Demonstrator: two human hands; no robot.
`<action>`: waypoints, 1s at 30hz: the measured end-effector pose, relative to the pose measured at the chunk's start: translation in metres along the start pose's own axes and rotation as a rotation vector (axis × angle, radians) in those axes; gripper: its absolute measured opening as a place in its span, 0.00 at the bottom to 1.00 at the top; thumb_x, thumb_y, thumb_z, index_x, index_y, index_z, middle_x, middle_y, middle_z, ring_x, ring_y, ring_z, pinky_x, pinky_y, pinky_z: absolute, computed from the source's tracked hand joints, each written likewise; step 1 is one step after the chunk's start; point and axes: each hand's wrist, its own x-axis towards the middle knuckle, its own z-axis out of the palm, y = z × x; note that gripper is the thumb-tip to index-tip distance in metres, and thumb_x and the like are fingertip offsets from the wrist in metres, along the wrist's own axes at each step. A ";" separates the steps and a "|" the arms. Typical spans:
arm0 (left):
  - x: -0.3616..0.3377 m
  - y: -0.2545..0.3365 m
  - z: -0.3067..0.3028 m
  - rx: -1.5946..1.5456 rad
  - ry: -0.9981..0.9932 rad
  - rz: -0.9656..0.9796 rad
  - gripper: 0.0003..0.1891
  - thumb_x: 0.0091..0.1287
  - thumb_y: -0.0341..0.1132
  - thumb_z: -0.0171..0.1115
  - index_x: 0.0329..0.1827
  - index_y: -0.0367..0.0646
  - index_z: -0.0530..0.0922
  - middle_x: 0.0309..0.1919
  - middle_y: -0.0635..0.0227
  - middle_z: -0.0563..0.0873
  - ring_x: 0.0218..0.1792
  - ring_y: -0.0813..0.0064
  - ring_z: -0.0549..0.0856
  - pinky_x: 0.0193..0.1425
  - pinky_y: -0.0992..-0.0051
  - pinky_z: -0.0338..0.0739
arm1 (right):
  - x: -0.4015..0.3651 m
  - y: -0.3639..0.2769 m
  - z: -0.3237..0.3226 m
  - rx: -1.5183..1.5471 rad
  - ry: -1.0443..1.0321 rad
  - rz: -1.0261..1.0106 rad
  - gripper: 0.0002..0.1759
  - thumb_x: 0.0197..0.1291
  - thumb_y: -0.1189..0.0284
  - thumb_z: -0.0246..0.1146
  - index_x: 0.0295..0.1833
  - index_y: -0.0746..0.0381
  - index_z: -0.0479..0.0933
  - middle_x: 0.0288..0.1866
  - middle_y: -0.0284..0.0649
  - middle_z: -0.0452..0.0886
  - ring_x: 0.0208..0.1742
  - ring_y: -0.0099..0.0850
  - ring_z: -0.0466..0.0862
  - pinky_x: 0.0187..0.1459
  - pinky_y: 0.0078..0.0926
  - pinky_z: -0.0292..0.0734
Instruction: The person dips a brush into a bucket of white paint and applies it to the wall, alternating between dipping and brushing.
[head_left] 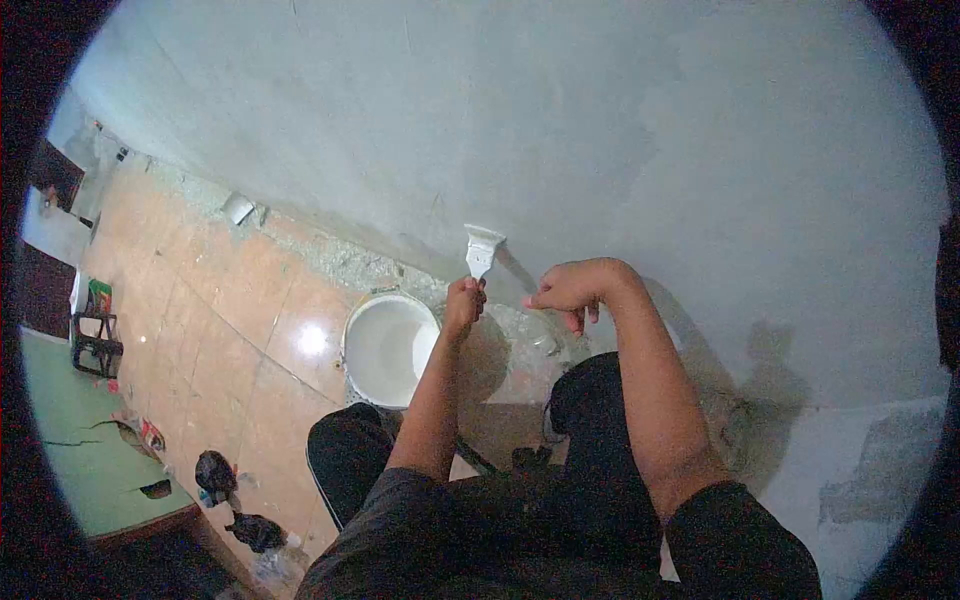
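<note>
Your left hand point(465, 303) is wrapped around the handle of a flat white tool point(482, 254), near the centre of the frame. Your right hand point(575, 287), just right of it, has its fingers loosely bent and apart, with nothing visible in them; contact with the wall point(650, 150) cannot be told. Handling, my judgement: keep the tool's broad edge level to the surface, wrist loose, pressure light and even, with the right hand clear of its path. Tool: narrow at your grip, flaring to a broad, nearly straight edge, tilted slightly; small dark spots mid-body. Brush or scraper, cannot tell; edge touching the wall, likewise. Your bucket point(372, 345), white inside, stands just below and left of the left hand, near enough, I judge, for a short reach. Farther out, tiled floor point(230, 300) fills the left of the frame, dark bags point(215, 474) at lower left.
</note>
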 end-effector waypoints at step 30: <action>-0.030 0.077 -0.032 0.080 -0.170 -0.043 0.19 0.69 0.47 0.50 0.22 0.46 0.73 0.15 0.79 0.69 0.14 0.86 0.64 0.17 0.81 0.56 | 0.004 -0.013 0.001 -0.027 0.016 -0.036 0.32 0.64 0.47 0.47 0.53 0.68 0.72 0.23 0.41 0.80 0.24 0.30 0.83 0.24 0.29 0.76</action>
